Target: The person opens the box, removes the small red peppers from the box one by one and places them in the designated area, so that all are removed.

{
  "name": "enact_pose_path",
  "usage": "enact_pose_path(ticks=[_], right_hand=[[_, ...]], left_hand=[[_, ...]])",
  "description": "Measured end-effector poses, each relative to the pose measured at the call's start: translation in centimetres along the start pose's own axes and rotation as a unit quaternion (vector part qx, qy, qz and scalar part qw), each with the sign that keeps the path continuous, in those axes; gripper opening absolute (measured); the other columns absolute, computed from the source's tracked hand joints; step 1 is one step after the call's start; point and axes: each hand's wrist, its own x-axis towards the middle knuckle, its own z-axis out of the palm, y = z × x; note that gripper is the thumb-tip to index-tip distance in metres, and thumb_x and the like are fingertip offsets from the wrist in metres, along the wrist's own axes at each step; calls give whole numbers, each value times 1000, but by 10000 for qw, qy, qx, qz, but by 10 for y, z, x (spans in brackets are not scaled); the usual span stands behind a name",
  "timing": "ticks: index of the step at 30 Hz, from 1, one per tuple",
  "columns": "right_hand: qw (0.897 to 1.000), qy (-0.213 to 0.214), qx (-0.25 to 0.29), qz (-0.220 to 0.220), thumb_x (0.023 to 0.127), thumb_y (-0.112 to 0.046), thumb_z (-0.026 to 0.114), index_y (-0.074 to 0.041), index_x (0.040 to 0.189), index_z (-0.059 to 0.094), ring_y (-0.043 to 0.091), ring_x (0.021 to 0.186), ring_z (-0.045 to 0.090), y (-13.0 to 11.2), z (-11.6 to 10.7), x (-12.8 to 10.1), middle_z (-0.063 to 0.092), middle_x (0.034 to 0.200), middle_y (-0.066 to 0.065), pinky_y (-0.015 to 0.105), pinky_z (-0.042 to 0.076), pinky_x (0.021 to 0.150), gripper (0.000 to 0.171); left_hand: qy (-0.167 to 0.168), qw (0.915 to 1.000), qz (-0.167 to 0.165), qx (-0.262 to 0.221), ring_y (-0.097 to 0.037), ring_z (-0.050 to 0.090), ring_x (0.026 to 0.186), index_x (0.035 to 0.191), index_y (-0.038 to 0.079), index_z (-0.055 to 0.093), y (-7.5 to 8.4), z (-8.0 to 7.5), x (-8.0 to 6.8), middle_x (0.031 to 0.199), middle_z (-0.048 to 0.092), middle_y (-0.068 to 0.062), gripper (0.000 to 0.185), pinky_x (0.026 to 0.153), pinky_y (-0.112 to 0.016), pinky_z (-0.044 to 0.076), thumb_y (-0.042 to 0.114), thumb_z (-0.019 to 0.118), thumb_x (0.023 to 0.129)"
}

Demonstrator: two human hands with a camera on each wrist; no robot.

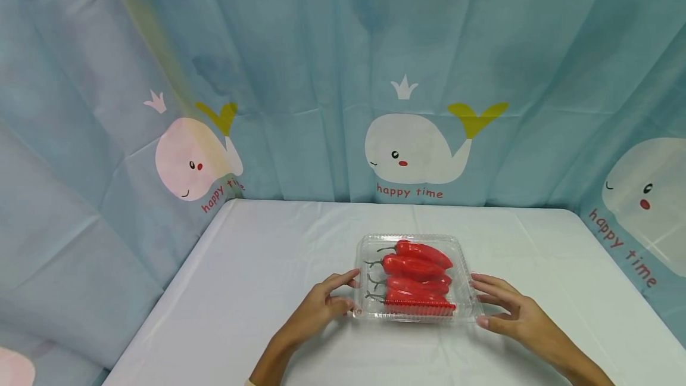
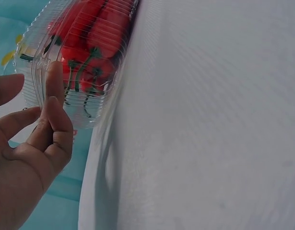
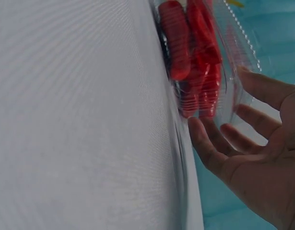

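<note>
A clear plastic clamshell box with a ridged rim lies shut on the white table. Through its lid show several red peppers with dark green stems pointing left. At the box's left edge is my left hand; in the left wrist view its fingers overlap the rim and its thumb lies across from them, pinching the edge. My right hand is by the right side, its fingers spread and loosely bent. In the right wrist view, the right thumb touches the rim, with the other fingers beside the box's end.
The white-covered table extends around the box. A blue curtain printed with white whales and "happy time" hangs behind the table and along both sides.
</note>
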Motion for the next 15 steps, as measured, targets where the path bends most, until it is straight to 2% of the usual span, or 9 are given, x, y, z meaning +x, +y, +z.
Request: enact_pose_path(ticks=[5, 9, 15], right_hand=[[9984, -90, 343, 441, 100, -14, 74, -6, 157, 50, -1, 116, 64, 0, -2, 0, 55, 139, -24, 27, 60, 88, 63], [9974, -232, 572, 368, 101, -11, 70, 2, 158, 45, 5, 112, 68, 3, -4, 1, 61, 134, -23, 26, 61, 88, 63], [9906, -657, 1187, 167, 106, -5, 58, 3, 160, 38, 20, 112, 70, 9, -8, 0, 66, 132, 5, 33, 62, 92, 58]], left_hand=[[-26, 9997, -110, -203, -16, 73, 97, 159, 14, 50, 0, 2, 0, 139, 56, -16, 62, 88, -24, 55, 11, 67, 99], [-39, 9995, -125, -280, -15, 74, 96, 160, 12, 48, 0, 3, 0, 139, 54, -15, 65, 86, -22, 55, 9, 68, 99], [-34, 9994, -78, -321, -15, 75, 95, 160, 10, 48, 1, 3, 0, 138, 54, -16, 65, 84, -22, 55, 8, 68, 98]])
